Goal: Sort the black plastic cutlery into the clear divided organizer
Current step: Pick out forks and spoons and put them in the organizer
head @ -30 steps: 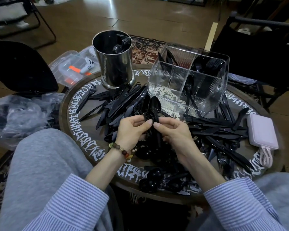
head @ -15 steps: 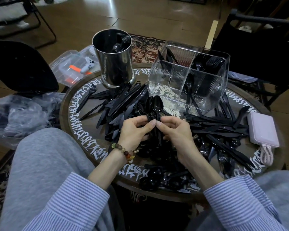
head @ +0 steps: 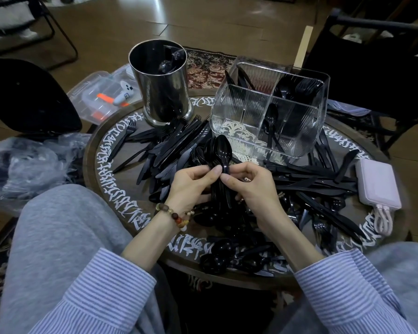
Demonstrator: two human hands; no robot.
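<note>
Both hands meet over the middle of the round table (head: 116, 189). My left hand (head: 191, 186) grips a bunch of black spoons (head: 221, 153) by their handles, bowls pointing away from me. My right hand (head: 249, 186) pinches the same handles from the right. The clear divided organizer (head: 239, 112) stands just beyond; its near left compartment is bare, a spoon leans in the near right one, and knives and forks stand in the far ones. Loose black knives and forks (head: 174, 145) lie left of the hands, more cutlery (head: 311, 179) lies to the right, and spoons (head: 217, 259) lie near the front edge.
A shiny metal canister (head: 162, 92) stands at the table's far left. A pink power bank (head: 378, 182) with a cable lies at the right edge. A plastic bag (head: 22, 167) and a clear lidded box (head: 101, 97) sit left of the table. Black chairs flank it.
Both hands have kept their hold on the spoon bunch and shifted it slightly; the fingertips have drawn closer together on the handles.
</note>
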